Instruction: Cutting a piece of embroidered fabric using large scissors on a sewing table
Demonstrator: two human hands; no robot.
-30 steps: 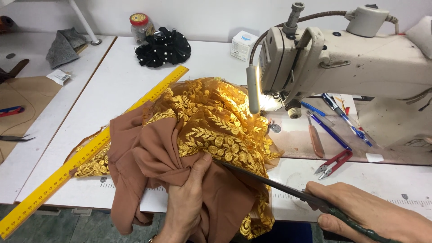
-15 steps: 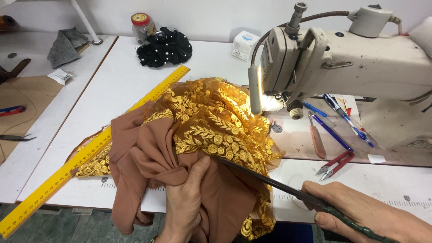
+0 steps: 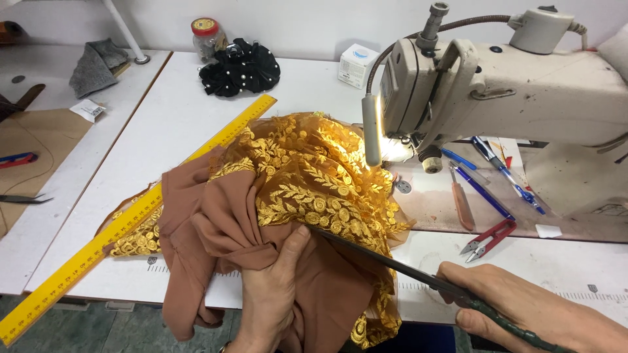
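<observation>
Left hand [image 3: 271,291] grips brown cloth [image 3: 209,222]; right hand [image 3: 530,307] holds scissors [image 3: 392,265].

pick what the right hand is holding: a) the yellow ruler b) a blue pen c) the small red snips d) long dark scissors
d: the right hand grips the handle of the long dark scissors, whose blades reach into the brown and gold fabric that the left hand holds.

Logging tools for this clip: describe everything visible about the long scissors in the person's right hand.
The scissors are long, dark metal shears with slim blades that look nearly shut and a dark green wrapped handle. The right hand grips the handle. They lie almost flat, pointing left, tips reaching the gold embroidered fabric beside the left hand thumb, above the white table.
</observation>
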